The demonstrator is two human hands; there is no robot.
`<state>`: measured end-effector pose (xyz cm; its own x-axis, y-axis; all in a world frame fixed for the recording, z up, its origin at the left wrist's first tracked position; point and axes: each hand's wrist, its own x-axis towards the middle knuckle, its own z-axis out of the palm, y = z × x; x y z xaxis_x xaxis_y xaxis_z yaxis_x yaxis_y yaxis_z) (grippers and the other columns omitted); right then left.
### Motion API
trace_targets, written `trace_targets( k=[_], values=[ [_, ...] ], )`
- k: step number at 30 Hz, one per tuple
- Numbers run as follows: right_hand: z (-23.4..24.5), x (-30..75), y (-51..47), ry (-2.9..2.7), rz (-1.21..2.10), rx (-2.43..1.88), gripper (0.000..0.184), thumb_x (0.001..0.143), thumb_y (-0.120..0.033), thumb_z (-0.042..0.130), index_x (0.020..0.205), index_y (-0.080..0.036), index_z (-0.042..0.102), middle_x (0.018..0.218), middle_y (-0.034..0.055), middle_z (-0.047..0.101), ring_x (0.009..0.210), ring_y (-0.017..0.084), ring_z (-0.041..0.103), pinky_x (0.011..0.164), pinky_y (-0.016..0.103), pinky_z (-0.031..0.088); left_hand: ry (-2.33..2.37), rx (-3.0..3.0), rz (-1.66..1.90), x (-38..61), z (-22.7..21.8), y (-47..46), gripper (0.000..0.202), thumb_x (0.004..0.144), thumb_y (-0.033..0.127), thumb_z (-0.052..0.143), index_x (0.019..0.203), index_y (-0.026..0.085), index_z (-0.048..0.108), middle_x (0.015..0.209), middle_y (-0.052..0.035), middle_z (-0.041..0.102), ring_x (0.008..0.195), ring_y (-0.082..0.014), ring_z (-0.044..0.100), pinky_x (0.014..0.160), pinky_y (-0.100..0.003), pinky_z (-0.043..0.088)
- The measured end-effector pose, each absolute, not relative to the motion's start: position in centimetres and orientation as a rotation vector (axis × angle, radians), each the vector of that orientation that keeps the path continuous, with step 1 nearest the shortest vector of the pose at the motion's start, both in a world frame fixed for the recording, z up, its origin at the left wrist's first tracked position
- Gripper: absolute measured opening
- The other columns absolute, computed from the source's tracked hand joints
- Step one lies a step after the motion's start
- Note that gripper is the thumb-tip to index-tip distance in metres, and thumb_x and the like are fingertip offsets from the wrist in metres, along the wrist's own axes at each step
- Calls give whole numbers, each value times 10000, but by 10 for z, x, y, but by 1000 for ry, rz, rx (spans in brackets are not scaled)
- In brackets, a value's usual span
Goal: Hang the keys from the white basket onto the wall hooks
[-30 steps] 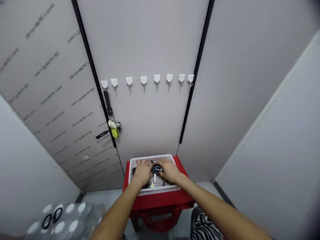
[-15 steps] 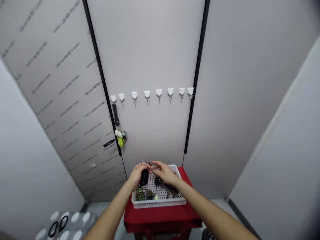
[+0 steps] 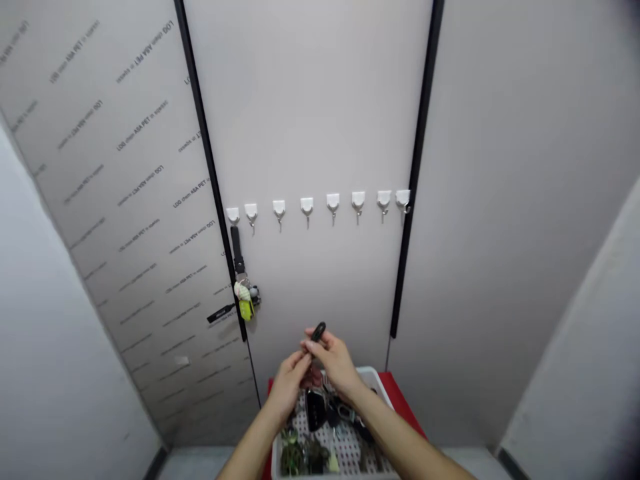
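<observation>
Lower centre of the frame: 2 bare hands raised together just above a white perforated plastic basket (image 3: 376, 377), its near part cut off by the bottom edge. Right hand (image 3: 336, 365) pinching a small black key fob (image 3: 318, 331) between thumb and fingertips, the fob tilted toward the upper right, clear of the basket and well below the hooks. Left hand (image 3: 289, 385) with fingers curled and pressed together, tips just beside the right hand's fingers under the fob; whether those fingers grasp a ring or nothing at all, impossible to tell from this view. In the basket below the hands: a larger black key fob (image 3: 315, 410), metal keys (image 3: 347, 417) and a clump of green keyrings (image 3: 293, 457), all lying loose. At the basket's far right corner, a sliver of red counter (image 3: 397, 390). Across the centre of the frame, a row of 8 white adhesive hooks (image 3: 307, 208) on a pale grey panel (image 3: 310, 100); hanging from the leftmost hook, a black strap keychain (image 3: 237, 250) ending in a yellow-green tag (image 3: 246, 310). Step in hand, by judgement: 1 fob held apart from the loose pile and handled by both hands. Next move calling for a steady pinch on so small a body, with any trailing ring kept from catching on the keys below.
</observation>
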<state>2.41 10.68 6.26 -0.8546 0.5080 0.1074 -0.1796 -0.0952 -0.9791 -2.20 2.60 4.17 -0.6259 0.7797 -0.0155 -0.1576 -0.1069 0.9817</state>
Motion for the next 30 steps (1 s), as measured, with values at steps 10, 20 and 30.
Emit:
trace_targets(
  k=[10, 20, 30],
  values=[
    [132, 2, 137, -2152, 1236, -249, 263, 601, -213, 471, 853, -148, 513, 615, -8, 475, 577, 98, 439, 572, 232, 368, 1477, 724, 1998, -45, 97, 63, 433, 536, 437, 520, 809, 101, 526, 488, 35, 455, 408, -37, 367, 389, -159, 262],
    [211, -73, 86, -1972, 1265, -125, 238, 551, -315, 516, 702, -136, 558, 575, -2, 546, 529, 94, 473, 537, 217, 387, 1575, 694, 2385, -83, 184, 15, 285, 525, 392, 525, 640, 134, 489, 494, 43, 460, 427, -43, 413, 396, -159, 289],
    [241, -99, 74, -2004, 1066, -402, 308, 516, -359, 556, 721, -132, 580, 708, 50, 594, 655, 132, 525, 629, 238, 390, 1771, 575, 2468, -100, 212, 15, 221, 557, 316, 493, 460, 138, 406, 384, 51, 401, 347, -35, 358, 408, -188, 299]
  ],
)
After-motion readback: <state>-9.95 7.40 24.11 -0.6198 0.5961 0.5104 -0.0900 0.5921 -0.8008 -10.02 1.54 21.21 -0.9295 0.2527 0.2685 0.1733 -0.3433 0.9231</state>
